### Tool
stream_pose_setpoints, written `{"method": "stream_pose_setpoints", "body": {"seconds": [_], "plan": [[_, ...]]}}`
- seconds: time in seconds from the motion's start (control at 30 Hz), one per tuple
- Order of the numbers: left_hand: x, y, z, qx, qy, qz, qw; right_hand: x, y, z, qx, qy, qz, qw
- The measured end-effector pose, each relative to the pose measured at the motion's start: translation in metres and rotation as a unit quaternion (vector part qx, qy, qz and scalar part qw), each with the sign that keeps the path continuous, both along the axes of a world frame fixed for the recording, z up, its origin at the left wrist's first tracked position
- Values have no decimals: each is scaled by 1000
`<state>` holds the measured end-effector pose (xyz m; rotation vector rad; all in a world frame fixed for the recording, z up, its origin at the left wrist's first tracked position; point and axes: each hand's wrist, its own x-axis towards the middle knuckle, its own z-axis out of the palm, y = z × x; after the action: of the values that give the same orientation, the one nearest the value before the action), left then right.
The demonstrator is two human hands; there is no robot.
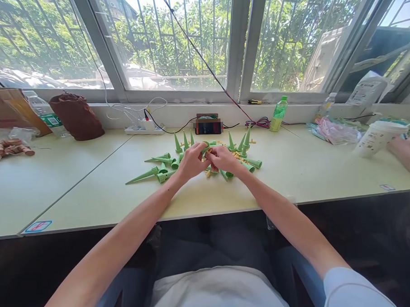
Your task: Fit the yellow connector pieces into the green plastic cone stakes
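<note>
My left hand [192,162] is closed around a green plastic spike [206,143], mostly hidden by the fingers. Meeting it over the middle of the table, my right hand [223,158] pinches a small yellow plastic piece [209,150] against the spike. Whether the two parts are joined I cannot tell. Several green spikes with ribbed collars lie to the left, among them a long spike [143,175]. Others stand point up behind my hands, such as an upright spike [247,140]. Loose yellow pieces [238,156] lie in a heap just right of my right hand.
A phone [208,127] leans by the wall beyond the spikes. A power strip [144,129], a brown bag [76,116] and a green bottle [278,114] line the back. At right are a white cup [379,137] and another person's hand [407,148].
</note>
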<state>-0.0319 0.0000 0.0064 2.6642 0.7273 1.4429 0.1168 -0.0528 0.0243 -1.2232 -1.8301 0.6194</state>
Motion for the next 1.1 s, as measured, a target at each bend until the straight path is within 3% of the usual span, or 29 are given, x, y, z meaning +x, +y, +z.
{"method": "stream_pose_setpoints", "body": {"seconds": [0.17,0.43,0.63,0.73,0.97,1.1], "plan": [[1,-2,1,-17,-19,-2,1000,0,-3,2,-5,8,10,1000],[2,-4,0,-43,-62,-23,997,1,-2,3,-73,112,57,989],[3,-3,0,-55,-80,-40,995,5,0,3,-167,265,133,940],[4,-3,0,-52,-79,-27,995,7,2,3,-196,296,149,923],[4,-3,-1,-57,-79,-25,995,1,-1,4,-153,232,90,956],[3,-1,-2,-41,-72,-36,996,-1,-2,2,-72,113,33,990]]}}
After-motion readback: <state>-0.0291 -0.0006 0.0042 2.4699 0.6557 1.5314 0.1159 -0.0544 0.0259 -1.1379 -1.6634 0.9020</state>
